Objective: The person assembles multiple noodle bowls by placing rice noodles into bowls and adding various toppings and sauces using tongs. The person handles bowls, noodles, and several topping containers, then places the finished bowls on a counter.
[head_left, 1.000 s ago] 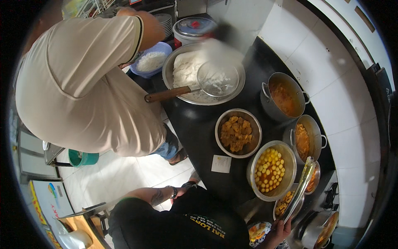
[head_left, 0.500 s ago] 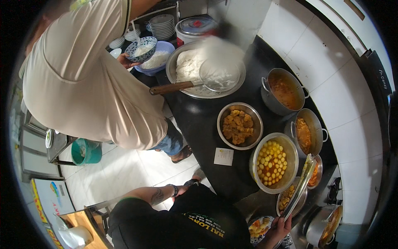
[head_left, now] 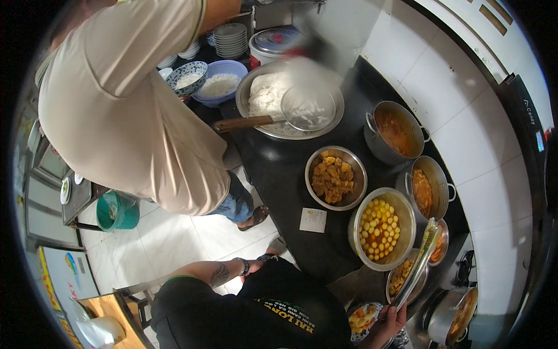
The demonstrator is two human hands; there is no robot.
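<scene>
My right hand [head_left: 393, 323] is closed round a pair of long metal tongs [head_left: 417, 269], which point up and away over the bowls on the right. Beside that hand, at the lower edge, is a blue-and-white patterned bowl [head_left: 362, 321] of yellow and orange food. Under the tongs stands a metal bowl [head_left: 393, 296] with brownish pieces. A deep metal pot [head_left: 355, 237] of small peeled eggs in sauce is just to the left. My left hand [head_left: 254, 266] rests at my waist, bracelet on the wrist; its fingers are hidden.
A co-worker in a beige shirt [head_left: 133, 122] stands at the left by a patterned bowl [head_left: 186, 78] of white noodles. A strainer [head_left: 305, 107] lies across a large basin [head_left: 340, 116]. Pots [head_left: 378, 138] line the wall. A blurred object hangs above the basin.
The co-worker and the noodle bowl have shifted slightly left and down, and the co-worker's arm reaches further right. My hands and the tongs stay almost in place.
</scene>
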